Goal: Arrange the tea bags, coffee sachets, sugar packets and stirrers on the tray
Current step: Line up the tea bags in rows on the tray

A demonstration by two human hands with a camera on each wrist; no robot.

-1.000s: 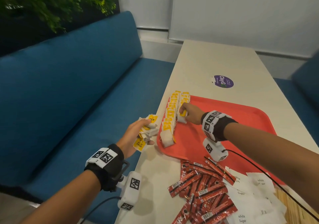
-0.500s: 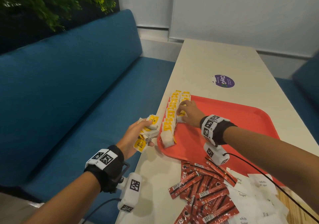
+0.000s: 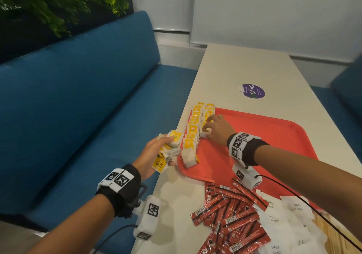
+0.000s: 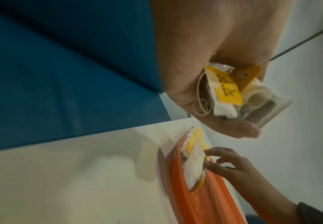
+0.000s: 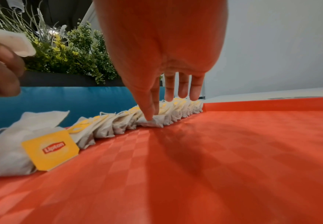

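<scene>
A red tray [image 3: 264,136] lies on the white table. Two rows of yellow-tagged tea bags [image 3: 193,128] line its left edge. My right hand [image 3: 206,125] is on the near end of the inner row, thumb and index pinching a tea bag [image 5: 153,121] while the other fingers stay stretched over the row. My left hand [image 3: 156,151] hovers just off the tray's left edge and grips a bundle of tea bags [image 4: 233,94]. Red coffee sachets [image 3: 231,212] and white sugar packets [image 3: 290,214] lie heaped in front of the tray.
A blue bench [image 3: 88,106] runs along the table's left side, under a green plant [image 3: 58,3]. A purple sticker [image 3: 252,91] lies beyond the tray. Pale wooden sticks [image 3: 331,234] show at the bottom right under a black cable [image 3: 305,200].
My right hand has shifted slightly on the inner row of tea bags. The left hand holds its bundle in about the same place.
</scene>
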